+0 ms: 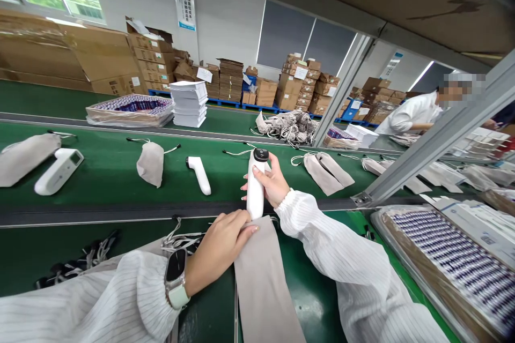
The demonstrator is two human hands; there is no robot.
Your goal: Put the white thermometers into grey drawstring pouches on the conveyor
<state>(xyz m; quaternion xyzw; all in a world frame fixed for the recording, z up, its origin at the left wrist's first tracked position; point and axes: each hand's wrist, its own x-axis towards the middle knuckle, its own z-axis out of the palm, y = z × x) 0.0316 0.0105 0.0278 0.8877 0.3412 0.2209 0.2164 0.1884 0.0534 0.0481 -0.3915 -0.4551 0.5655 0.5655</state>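
Observation:
My right hand (274,182) is closed around a white handheld infrared thermometer (255,193), its dark sensor end up and its lower end at the mouth of a grey drawstring bag (265,278). My left hand (221,244) grips the top edge of that bag, fingers near the thermometer's lower end. Flat on the green surface, the bag stretches toward me. On the belt beyond lie another white thermometer (199,176), one with a display (59,171), and a grey pouch (151,163). Whether the held thermometer's tip is inside the bag is hard to make out.
More grey pouches (328,171) lie along the belt to the right. A tray of batteries (458,262) stands at right, another tray (129,110) and stacked white booklets (189,104) behind. A metal post (434,139) slants at right; a person (418,112) works beyond it.

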